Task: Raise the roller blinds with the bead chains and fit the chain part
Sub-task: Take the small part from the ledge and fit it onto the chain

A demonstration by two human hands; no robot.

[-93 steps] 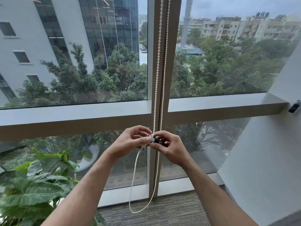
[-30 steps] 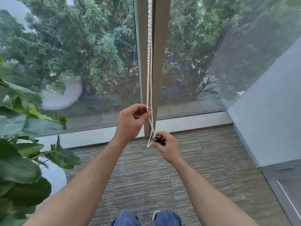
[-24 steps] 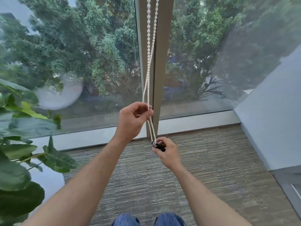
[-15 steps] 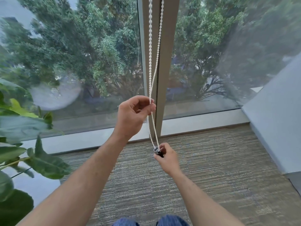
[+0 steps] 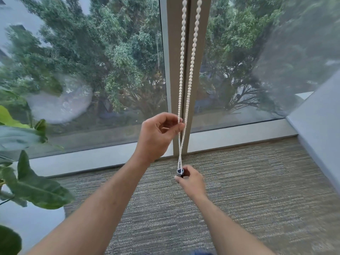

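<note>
A white bead chain (image 5: 182,57) hangs as two strands in front of the window's upright frame post (image 5: 198,70). My left hand (image 5: 158,135) pinches the left strand between thumb and forefinger at about mid height. Below it the strands meet in a small dark chain part (image 5: 180,172) with a pale end. My right hand (image 5: 191,181) grips that part from the right, low over the carpet, pulling the loop taut. The blind itself is out of view.
Large green plant leaves (image 5: 27,177) fill the left edge. A grey wall (image 5: 318,129) slants in at the right. The pale sill (image 5: 239,133) runs along the window foot, with grey carpet (image 5: 239,199) below.
My right hand has carried the chain part further down, drawing the loop straight and tight. My left hand has stayed pinched on the left strand. The view has tipped down from the upper window.
</note>
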